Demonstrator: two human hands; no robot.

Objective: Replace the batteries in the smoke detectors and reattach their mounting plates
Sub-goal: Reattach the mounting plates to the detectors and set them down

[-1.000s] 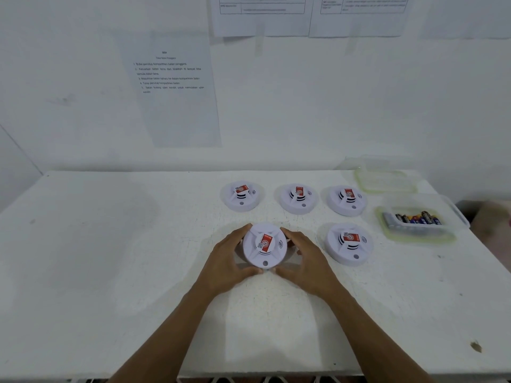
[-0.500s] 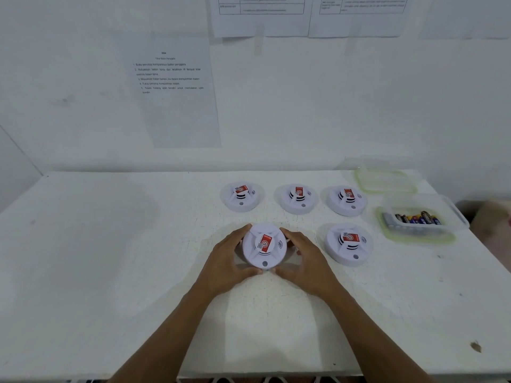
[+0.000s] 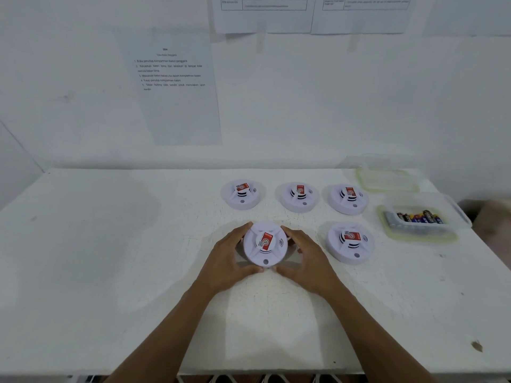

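A round white smoke detector (image 3: 265,244) with a red label sits on the white table (image 3: 110,258) in front of me. My left hand (image 3: 229,257) grips its left side and my right hand (image 3: 305,258) grips its right side, thumbs meeting at the near rim. Three more detectors stand in a back row: left detector (image 3: 241,194), middle detector (image 3: 299,196), right detector (image 3: 348,199). Another detector (image 3: 349,242) lies to the right of the held one. A clear tub (image 3: 423,233) at the right holds several batteries (image 3: 417,217).
A clear plastic lid (image 3: 387,179) lies at the table's back right corner, behind the tub. Printed sheets (image 3: 172,87) hang on the wall behind the table. A dark mark (image 3: 477,346) sits near the table's front right edge.
The detector between my hands has turned slightly, its red label now angled a little differently. Both hands stay in the same grip.
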